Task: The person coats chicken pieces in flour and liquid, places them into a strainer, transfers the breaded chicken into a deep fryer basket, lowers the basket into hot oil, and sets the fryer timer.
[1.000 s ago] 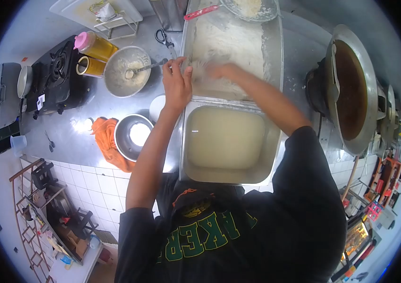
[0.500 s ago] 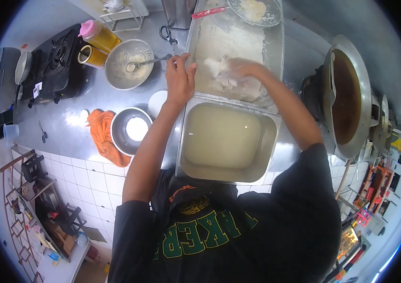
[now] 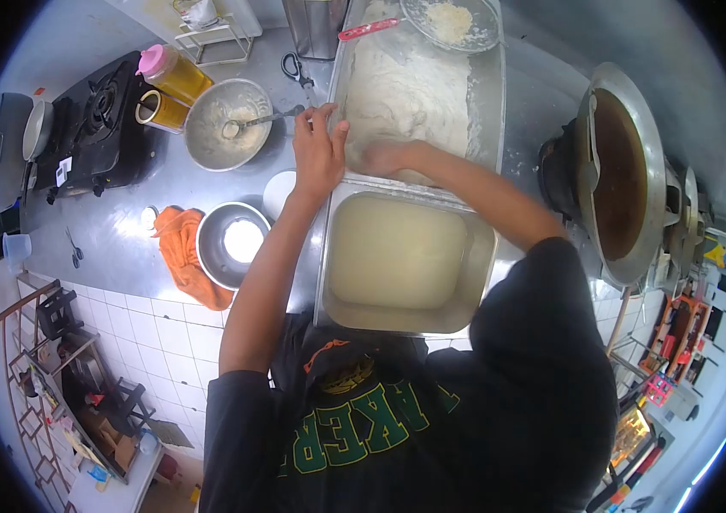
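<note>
My left hand (image 3: 320, 154) is at the left rim of a long metal tray (image 3: 497, 111), thumb on the inner side and fingers on the outer side, gripping the edge. White flour (image 3: 414, 94) fills much of this tray. My right hand (image 3: 390, 157) is down in the near end of the tray, low in the flour; its fingers are smeared by motion, and whatever is under it is hidden. Directly in front of me, against that tray, stands a deep metal pan (image 3: 410, 323) with cloudy pale liquid (image 3: 397, 248).
A red-handled strainer (image 3: 369, 29) with pale crumbs lies across the tray's far end. To the left are a batter bowl (image 3: 209, 150) with a ladle, scissors (image 3: 294, 70), a steel bowl (image 3: 209, 244), an orange cloth (image 3: 183, 248) and a stove (image 3: 98, 128). A large wok (image 3: 649, 162) of brown liquid stands right.
My right hand has moved nearer and to the left within the tray, and the flour-covered clump beside it is out of sight. My left hand stays at the rim. The view has shifted slightly.
</note>
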A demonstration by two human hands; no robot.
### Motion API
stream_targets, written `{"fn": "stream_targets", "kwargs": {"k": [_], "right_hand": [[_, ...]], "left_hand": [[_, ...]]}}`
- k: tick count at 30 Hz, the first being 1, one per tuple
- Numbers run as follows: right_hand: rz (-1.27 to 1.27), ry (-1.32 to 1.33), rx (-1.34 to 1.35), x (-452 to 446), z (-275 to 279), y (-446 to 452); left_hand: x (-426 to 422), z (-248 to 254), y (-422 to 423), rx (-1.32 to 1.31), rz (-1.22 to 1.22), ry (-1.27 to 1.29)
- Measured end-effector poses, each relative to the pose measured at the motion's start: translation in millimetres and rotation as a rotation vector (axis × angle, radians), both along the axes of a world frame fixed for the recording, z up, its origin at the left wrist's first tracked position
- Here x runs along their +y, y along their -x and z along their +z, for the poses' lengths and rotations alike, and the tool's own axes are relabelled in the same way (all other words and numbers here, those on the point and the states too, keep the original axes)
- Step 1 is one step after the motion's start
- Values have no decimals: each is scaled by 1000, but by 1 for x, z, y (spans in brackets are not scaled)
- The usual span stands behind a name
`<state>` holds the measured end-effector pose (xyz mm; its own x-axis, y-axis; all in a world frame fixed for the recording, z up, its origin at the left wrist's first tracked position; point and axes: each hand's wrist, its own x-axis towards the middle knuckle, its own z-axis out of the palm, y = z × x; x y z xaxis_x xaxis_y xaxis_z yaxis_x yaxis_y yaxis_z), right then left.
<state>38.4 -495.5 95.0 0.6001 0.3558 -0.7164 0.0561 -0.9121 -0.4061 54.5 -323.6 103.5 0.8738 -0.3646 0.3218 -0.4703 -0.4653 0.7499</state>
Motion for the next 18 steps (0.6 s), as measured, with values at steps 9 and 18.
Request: {"fn": "stream_targets", "kwargs": {"k": [9,18], "right_hand": [[-101,174,-623,-65,-46,22],[-105,201,91,-128,-3,26]], "left_hand": [[-1,3,1,2,-3,5],[-1,-5,-1,-24,14,36]]}}
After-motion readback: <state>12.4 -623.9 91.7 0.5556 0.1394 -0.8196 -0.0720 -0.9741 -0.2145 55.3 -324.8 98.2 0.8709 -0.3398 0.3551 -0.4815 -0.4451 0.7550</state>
